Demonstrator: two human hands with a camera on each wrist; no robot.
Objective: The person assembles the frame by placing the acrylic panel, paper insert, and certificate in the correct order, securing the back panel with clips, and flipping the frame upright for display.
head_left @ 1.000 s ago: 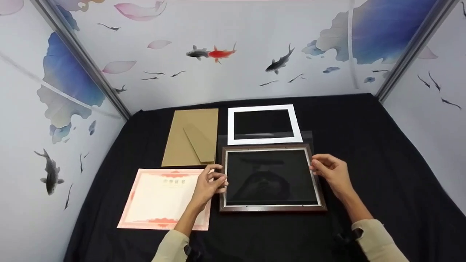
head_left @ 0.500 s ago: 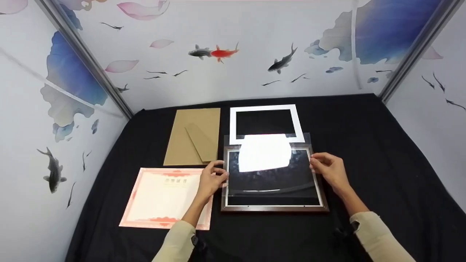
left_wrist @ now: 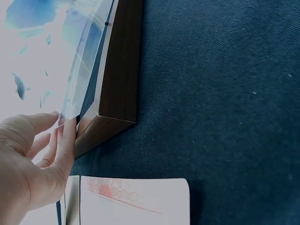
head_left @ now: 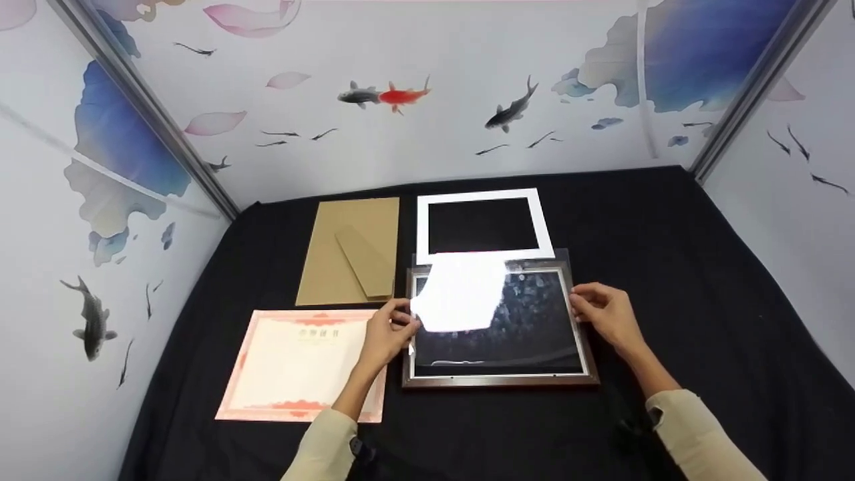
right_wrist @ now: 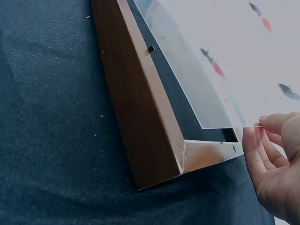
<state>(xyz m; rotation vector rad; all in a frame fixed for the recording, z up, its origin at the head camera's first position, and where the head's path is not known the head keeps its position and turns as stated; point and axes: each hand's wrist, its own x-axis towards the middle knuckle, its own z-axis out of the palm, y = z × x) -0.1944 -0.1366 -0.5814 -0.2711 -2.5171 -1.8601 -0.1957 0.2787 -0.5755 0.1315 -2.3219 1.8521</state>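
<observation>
Between my two hands is a clear sheet (head_left: 534,321), held over a brown picture frame (head_left: 501,383) that lies on the black cloth. My left hand (head_left: 384,337) pinches the sheet's left edge between thumb and fingers, near the frame's left rail. On the other side, my right hand (head_left: 609,317) pinches the right edge the same way. A bright reflection covers part of the sheet. In the right wrist view the sheet (right_wrist: 187,89) sits inside the line of the frame's wooden rail (right_wrist: 126,93), its corner close to my fingertips. The sheet's far edge overlaps a white mat (head_left: 422,224).
A certificate with a red border (head_left: 294,367) lies to the left, partly under my left forearm. Behind it is a brown backing board (head_left: 327,254) with a folding stand (head_left: 367,264). White printed panels (head_left: 441,147) enclose the black-covered table (head_left: 641,227) at the back and sides.
The clear sheet has tilted and shifted slightly toward me over the frame, and a bright reflection has appeared on it, sliding left. Both hands keep their pinch on its edges.
</observation>
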